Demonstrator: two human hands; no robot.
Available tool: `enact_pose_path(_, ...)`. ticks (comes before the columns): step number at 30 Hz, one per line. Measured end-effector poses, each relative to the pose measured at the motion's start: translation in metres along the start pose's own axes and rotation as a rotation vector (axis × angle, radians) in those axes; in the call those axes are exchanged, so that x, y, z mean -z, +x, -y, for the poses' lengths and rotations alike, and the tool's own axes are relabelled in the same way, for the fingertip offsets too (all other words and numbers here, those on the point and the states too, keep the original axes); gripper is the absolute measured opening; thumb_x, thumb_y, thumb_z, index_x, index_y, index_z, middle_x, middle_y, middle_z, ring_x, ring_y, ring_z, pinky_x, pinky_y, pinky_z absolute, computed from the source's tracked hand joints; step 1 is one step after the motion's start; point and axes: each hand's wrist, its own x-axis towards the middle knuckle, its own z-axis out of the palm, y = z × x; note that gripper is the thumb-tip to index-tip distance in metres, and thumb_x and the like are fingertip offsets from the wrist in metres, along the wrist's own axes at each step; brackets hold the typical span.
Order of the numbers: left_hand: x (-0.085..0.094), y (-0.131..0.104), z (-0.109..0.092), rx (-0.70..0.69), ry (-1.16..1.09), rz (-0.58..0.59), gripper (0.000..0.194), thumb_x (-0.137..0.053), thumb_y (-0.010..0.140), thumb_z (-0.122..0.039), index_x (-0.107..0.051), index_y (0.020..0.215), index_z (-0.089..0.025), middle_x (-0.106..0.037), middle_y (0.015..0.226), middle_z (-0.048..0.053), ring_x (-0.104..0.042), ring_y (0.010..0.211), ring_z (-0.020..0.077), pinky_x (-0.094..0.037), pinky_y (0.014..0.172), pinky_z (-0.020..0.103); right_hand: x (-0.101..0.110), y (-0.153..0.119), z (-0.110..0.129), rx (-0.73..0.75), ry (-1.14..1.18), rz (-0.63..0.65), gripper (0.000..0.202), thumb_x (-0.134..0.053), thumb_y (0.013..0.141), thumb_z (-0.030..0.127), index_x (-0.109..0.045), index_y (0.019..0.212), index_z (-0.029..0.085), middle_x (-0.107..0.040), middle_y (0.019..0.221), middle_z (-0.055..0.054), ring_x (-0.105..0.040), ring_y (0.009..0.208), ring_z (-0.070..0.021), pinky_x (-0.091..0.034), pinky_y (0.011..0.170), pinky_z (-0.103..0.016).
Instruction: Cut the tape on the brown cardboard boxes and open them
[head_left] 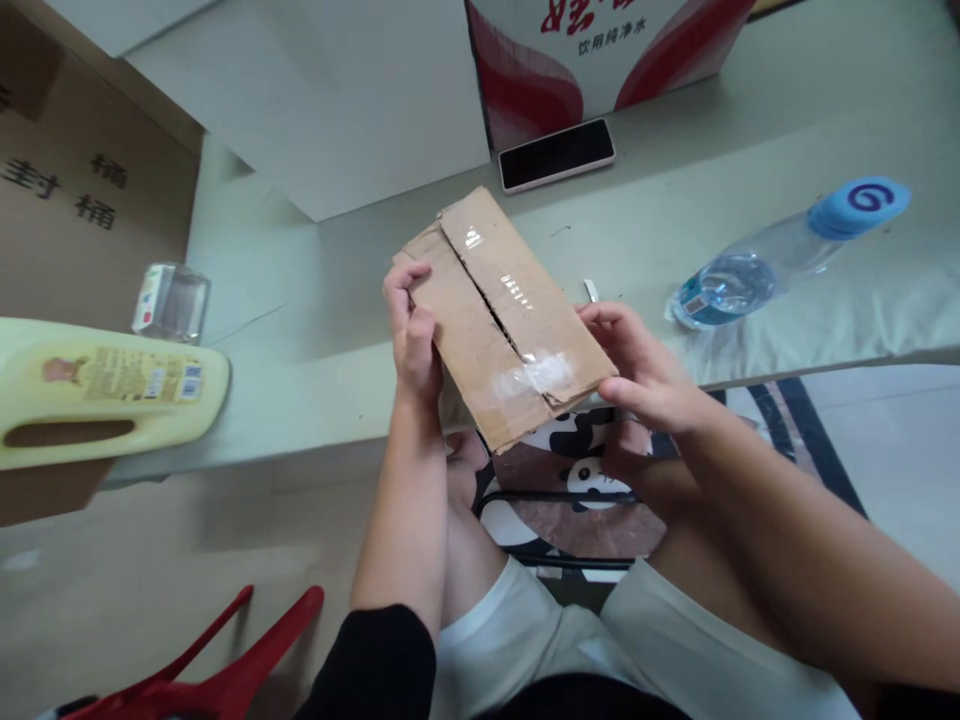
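A flat brown cardboard box (480,330) is held tilted above the table's front edge, its top flaps facing me. A dark slit runs between the flaps, and clear tape shines at the near end. My left hand (416,330) grips the box's left side, with thumb and fingers on the edge. My right hand (637,365) is closed on the near right corner, its thumb at the edge and some fingers hidden behind. Just beyond the right fingers lies a small pale strip (591,290), partly covered; I cannot make out what it is.
A phone (556,156) lies before a red-and-white carton (600,60) and a white box (322,110). On the right stands a water bottle (750,270). At left are a yellow jug (112,390), a clear container (172,302) and a large cardboard box (90,180). A red stool (210,670) is below.
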Motion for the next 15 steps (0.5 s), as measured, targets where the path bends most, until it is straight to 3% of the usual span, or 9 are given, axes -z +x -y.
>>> enact_pose_path(2, 0.001, 0.002, 0.001, -0.02, 0.001, -0.024, 0.055, -0.056, 0.085, -0.071, -0.056, 0.119, -0.028, -0.056, 0.13, 0.008, -0.053, 0.13, 0.0292, -0.044, 0.111, 0.043, 0.001, 0.001, 0.0, -0.036, 0.017, -0.035, 0.065, -0.062, 0.082, 0.075, -0.055, 0.127, 0.028, -0.061, 0.136, -0.009, -0.061, 0.125, -0.0282, -0.054, 0.1, -0.044)
enact_pose_path(4, 0.002, 0.004, 0.002, -0.008, 0.019, -0.037, 0.051, -0.059, 0.085, -0.067, -0.056, 0.115, -0.027, -0.056, 0.126, 0.008, -0.053, 0.128, 0.0281, -0.043, 0.112, 0.042, 0.005, 0.003, 0.0, -0.102, -0.063, -0.182, 0.058, -0.049, 0.088, 0.075, -0.063, 0.113, 0.024, -0.069, 0.115, -0.008, -0.066, 0.106, -0.0258, -0.055, 0.088, -0.041)
enact_pose_path(7, 0.002, 0.005, 0.001, 0.011, 0.019, -0.056, 0.047, -0.058, 0.085, -0.063, -0.055, 0.113, -0.026, -0.056, 0.122, 0.007, -0.053, 0.125, 0.0271, -0.043, 0.112, 0.041, 0.013, 0.007, -0.001, -0.288, -0.438, -0.407, 0.036, -0.054, 0.089, 0.056, -0.065, 0.093, 0.022, -0.067, 0.085, -0.006, -0.062, 0.072, -0.02, -0.05, 0.07, -0.037)
enact_pose_path(9, 0.0, 0.005, 0.0, -0.003, -0.023, -0.06, 0.046, -0.058, 0.084, -0.062, -0.055, 0.113, -0.026, -0.056, 0.118, 0.007, -0.054, 0.121, 0.0264, -0.044, 0.109, 0.04, 0.017, 0.008, -0.001, -0.398, -0.717, -0.403, 0.03, -0.065, 0.08, 0.043, -0.065, 0.1, 0.021, -0.068, 0.087, -0.006, -0.059, 0.067, -0.0199, -0.047, 0.066, -0.037)
enact_pose_path(11, -0.001, 0.004, -0.001, -0.027, -0.068, -0.061, 0.046, -0.061, 0.082, -0.061, -0.055, 0.112, -0.026, -0.056, 0.114, 0.006, -0.055, 0.116, 0.0256, -0.045, 0.105, 0.039, 0.018, 0.007, -0.002, -0.452, -0.905, -0.313, 0.042, -0.067, 0.077, 0.036, -0.063, 0.116, 0.02, -0.069, 0.094, -0.009, -0.062, 0.074, -0.0245, -0.046, 0.066, -0.038)
enact_pose_path(15, -0.001, 0.004, 0.0, -0.039, -0.054, -0.081, 0.043, -0.06, 0.082, -0.058, -0.056, 0.111, -0.026, -0.054, 0.112, 0.005, -0.055, 0.113, 0.0247, -0.045, 0.102, 0.038, 0.017, 0.007, -0.001, -0.521, -1.032, -0.205, 0.054, -0.064, 0.079, 0.029, -0.057, 0.132, 0.021, -0.072, 0.092, -0.009, -0.064, 0.079, -0.0297, -0.045, 0.066, -0.04)
